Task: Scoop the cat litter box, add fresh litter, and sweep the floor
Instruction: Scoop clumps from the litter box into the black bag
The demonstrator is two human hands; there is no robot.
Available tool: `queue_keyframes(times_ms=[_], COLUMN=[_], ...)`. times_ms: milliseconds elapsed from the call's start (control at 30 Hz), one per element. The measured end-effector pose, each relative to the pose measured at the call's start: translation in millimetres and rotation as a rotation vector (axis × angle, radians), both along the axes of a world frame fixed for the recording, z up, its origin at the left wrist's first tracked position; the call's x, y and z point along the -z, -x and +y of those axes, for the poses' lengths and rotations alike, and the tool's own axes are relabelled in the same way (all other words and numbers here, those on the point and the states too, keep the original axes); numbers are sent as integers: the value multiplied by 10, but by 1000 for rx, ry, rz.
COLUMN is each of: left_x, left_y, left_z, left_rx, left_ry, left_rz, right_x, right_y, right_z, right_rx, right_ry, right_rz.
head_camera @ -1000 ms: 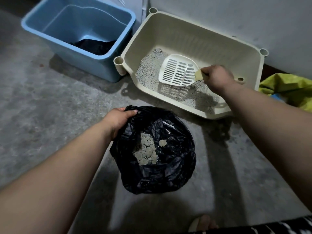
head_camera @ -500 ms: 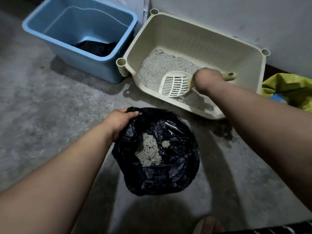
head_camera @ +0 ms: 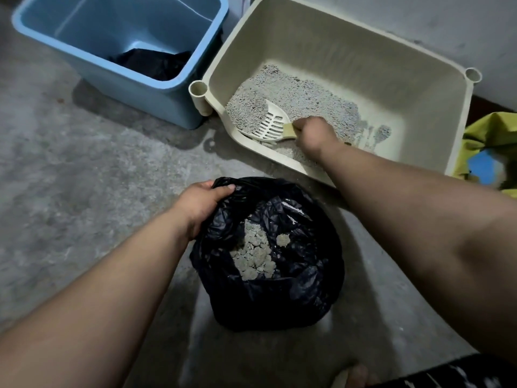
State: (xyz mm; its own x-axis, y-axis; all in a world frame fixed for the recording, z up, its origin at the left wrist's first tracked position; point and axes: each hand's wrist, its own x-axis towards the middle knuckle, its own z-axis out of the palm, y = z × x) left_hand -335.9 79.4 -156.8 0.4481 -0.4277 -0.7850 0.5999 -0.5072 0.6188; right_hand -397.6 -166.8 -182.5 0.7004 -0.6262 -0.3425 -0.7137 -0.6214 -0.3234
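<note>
Two hands show in the head view. The right hand (head_camera: 317, 135) is down inside the cream litter box (head_camera: 335, 43), its fingers (head_camera: 305, 124) curled tight round the handle of the slotted scoop (head_camera: 272, 123). The scoop's blade reaches out past those fingers toward the box's near left corner, tilted, with its far edge sunk in the grey litter (head_camera: 305, 93). Most of the litter lies heaped ahead of and beyond the fingers. Behind the wrist, bare box bottom shows between thin streaks of grains.

The left hand (head_camera: 198, 204) grips the rim of a black plastic bag (head_camera: 279, 301), fingers (head_camera: 207, 184) clamped over the bunched edge. The bag stands open on the concrete floor (head_camera: 84, 177). Just below and to the right of the gripping fingers, pale clumps (head_camera: 254, 256) lie in its bottom.

Well beyond the left fingers stands a blue bin (head_camera: 134, 79), just beside the litter box's corner post, with something dark lying inside. Far to the right of the scoop-holding fingers, past the box wall, sits a crumpled yellow bag (head_camera: 486, 135). A bare foot (head_camera: 355, 373) shows at the bottom edge.
</note>
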Motion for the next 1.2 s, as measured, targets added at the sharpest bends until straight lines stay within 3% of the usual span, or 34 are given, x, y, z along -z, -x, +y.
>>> queue_keyframes(times_ms=[367,600,833,1200], left_x=[5,-25,-77,-143], left_y=[-36,-26,-25,14], left_z=[-106,-106,-78,-69], left_rx=[-35,-41,-28,-1], left_ry=[18,19,28,32], left_rz=[6,8,-11,-44], right_x=[-75,-178,-248,-279], right_y=[146,298,442,666], right_z=[-74,-165,-305,-363], right_rx=[94,60,12,15], right_ry=[-135,-64,142,225], right_rz=[-241,-204,-111,-96])
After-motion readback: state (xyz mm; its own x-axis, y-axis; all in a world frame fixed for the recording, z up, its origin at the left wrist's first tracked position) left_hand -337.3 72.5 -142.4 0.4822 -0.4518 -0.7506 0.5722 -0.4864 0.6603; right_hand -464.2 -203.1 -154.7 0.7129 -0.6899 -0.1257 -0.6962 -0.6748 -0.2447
